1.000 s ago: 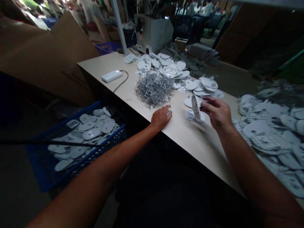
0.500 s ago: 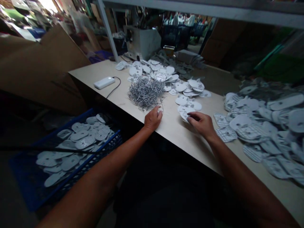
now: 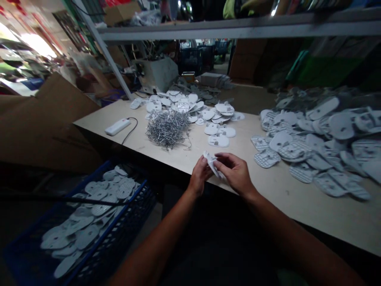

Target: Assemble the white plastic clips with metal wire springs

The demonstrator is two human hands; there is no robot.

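Note:
Near the table's front edge, a small white oval plastic plate (image 3: pixel 212 163) is tilted up between my two hands. My left hand (image 3: pixel 199 175) is closed on its left side, with the fingertips at its upper end. From the right, my right hand (image 3: pixel 237 174) pinches the same plate between thumb and fingers. Whether a metal pin is also in my left hand, I cannot tell. A heap of thin metal pins (image 3: pixel 167 129) lies beyond my left hand. Just past my right hand lies a similar loose white plate (image 3: pixel 218 141).
White plates are heaped on the right (image 3: pixel 309 147) and at the back (image 3: pixel 181 104) of the table (image 3: pixel 268 200). A white box-shaped device (image 3: pixel 118 126) with a cable lies left. Below stands a blue crate (image 3: pixel 139 194) of plates. A shelf beam (image 3: pixel 208 35) crosses above.
My right hand has drawn a plate from the table towards me. My left hand has moved from beside the metal pins to meet it. The camera view has shifted.

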